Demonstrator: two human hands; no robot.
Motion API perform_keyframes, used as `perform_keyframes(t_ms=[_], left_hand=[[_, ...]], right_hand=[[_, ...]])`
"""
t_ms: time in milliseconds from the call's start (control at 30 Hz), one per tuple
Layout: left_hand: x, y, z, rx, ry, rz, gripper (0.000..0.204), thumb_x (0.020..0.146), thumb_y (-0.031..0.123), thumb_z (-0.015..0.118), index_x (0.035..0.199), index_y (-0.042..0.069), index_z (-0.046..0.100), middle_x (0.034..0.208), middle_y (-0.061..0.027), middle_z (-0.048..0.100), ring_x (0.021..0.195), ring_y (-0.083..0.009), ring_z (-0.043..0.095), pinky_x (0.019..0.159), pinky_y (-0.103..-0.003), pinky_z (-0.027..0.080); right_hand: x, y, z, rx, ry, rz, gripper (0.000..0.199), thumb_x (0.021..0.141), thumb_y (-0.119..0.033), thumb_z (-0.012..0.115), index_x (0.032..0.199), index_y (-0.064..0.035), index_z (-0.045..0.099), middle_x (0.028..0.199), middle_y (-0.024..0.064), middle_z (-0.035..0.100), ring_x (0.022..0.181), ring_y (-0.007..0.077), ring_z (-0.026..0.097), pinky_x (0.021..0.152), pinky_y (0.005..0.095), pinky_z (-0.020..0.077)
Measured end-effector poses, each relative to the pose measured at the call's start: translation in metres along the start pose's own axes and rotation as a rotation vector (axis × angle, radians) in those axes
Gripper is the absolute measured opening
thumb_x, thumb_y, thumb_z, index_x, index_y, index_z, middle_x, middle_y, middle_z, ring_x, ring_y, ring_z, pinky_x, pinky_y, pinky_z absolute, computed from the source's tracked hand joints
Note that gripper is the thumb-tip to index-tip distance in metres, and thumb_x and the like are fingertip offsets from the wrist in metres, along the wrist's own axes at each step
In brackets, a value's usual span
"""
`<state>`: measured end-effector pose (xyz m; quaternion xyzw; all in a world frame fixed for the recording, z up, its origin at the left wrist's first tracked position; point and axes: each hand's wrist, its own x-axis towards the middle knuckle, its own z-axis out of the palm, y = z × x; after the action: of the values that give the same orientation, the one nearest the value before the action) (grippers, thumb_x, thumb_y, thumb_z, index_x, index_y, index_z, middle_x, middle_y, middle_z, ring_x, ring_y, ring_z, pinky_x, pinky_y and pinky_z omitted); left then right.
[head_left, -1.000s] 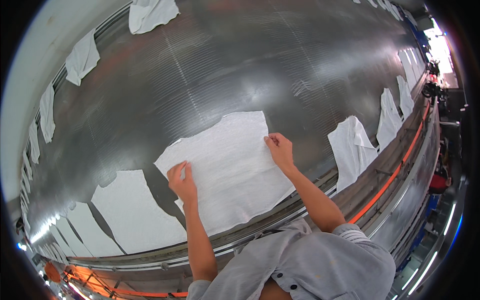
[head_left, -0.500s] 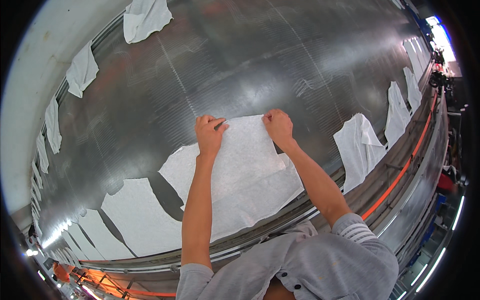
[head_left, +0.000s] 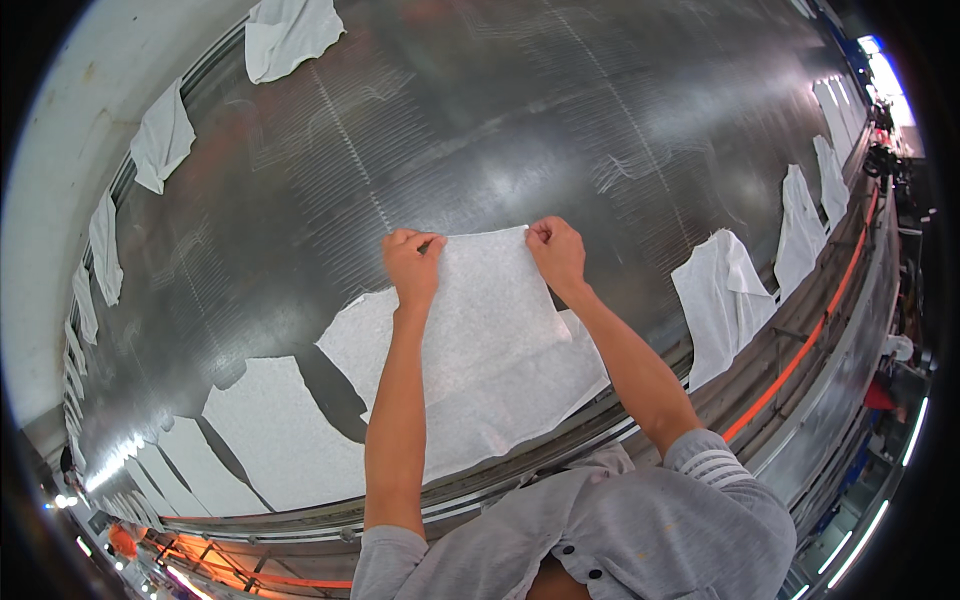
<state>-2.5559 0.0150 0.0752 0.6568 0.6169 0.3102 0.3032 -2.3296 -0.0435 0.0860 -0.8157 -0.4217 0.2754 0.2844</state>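
A white cut fabric piece [head_left: 495, 310] is stretched flat between my two hands on the long grey metal table [head_left: 480, 150]. My left hand [head_left: 411, 268] is closed at its far left corner, thumb and fingers pinched together. At the far right corner my right hand [head_left: 557, 252] pinches the edge in the same way. The far edge runs nearly straight between them. Under this piece, more white cloth [head_left: 352, 332] shows on the left and along the near side. My left forearm covers part of the cloth.
Another white fabric piece [head_left: 275, 425] lies to the left, with several more beyond it along the near edge. A creased piece [head_left: 722, 300] hangs near the edge on the right. More cloths [head_left: 163, 138] lie along the far side. An orange strip [head_left: 800, 360] follows the table's rail.
My left hand has slid slightly left along the far edge and its thumb and fingers have closed together. The far edge looks tauter. My right hand has barely moved.
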Motion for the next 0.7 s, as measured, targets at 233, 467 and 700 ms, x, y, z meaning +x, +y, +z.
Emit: perform_keyframes(t_ms=[233,467,700], left_hand=[[-0.004,0.002,0.006,0.042,0.049,-0.005,0.010,0.078,0.012,0.081,0.083,0.006,0.075,0.097,-0.0051,0.062,0.097,-0.0255,0.053,0.087,-0.039,0.045],[-0.078,-0.013,-0.039,0.112,0.361,0.032,0.012,0.086,0.008,0.073,0.097,0.003,0.071,0.111,-0.0099,0.064,0.113,-0.0313,0.053,0.098,-0.045,0.043],[-0.181,-0.017,-0.066,0.297,0.218,-0.035,0.031,0.091,0.011,0.067,0.121,0.001,0.065,0.145,-0.0176,0.051,0.142,-0.0400,0.037,0.116,-0.056,0.026]], right_hand=[[0.003,0.001,-0.002,-0.009,-0.030,-0.024,0.014,0.083,-0.017,0.072,0.091,-0.0057,0.068,0.093,0.0093,0.068,0.078,0.0262,0.067,0.073,0.0397,0.0518],[-0.052,0.000,-0.011,-0.130,0.023,-0.646,0.018,0.087,-0.007,0.067,0.104,-0.0050,0.066,0.119,0.0117,0.063,0.111,0.0299,0.060,0.093,0.0439,0.0489],[-0.084,-0.042,0.033,-0.386,-0.381,-0.870,0.061,0.093,-0.034,0.065,0.140,0.0014,0.048,0.155,0.0166,0.037,0.149,0.0370,0.024,0.119,0.0576,0.0197]])
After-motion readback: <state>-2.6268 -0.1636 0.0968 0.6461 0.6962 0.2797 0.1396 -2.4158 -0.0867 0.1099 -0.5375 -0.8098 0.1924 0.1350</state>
